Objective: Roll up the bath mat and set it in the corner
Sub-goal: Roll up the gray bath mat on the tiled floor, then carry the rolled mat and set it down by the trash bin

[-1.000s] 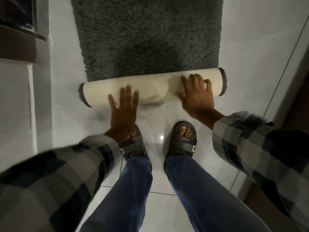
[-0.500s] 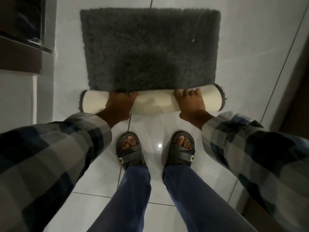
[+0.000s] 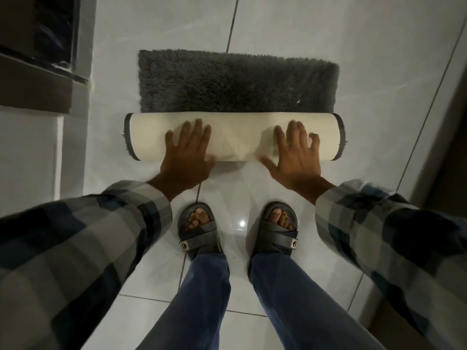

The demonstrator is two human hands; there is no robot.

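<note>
On the white tile floor (image 3: pixel 290 46), both flat, spread palms, left hand (image 3: pixel 187 157) and right hand (image 3: pixel 295 157), press the mat roll (image 3: pixel 235 136) lying nine-to-three, unrolled pile (image 3: pixel 237 82) at twelve

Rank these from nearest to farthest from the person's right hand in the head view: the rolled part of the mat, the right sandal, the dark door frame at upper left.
From the right hand:
1. Rolled part of the mat, under the palm.
2. Right sandal, just below.
3. Dark door frame, far upper left.

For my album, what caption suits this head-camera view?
Both hands, left and right, press flat on a half-rolled grey bath mat on white floor tiles.
</note>
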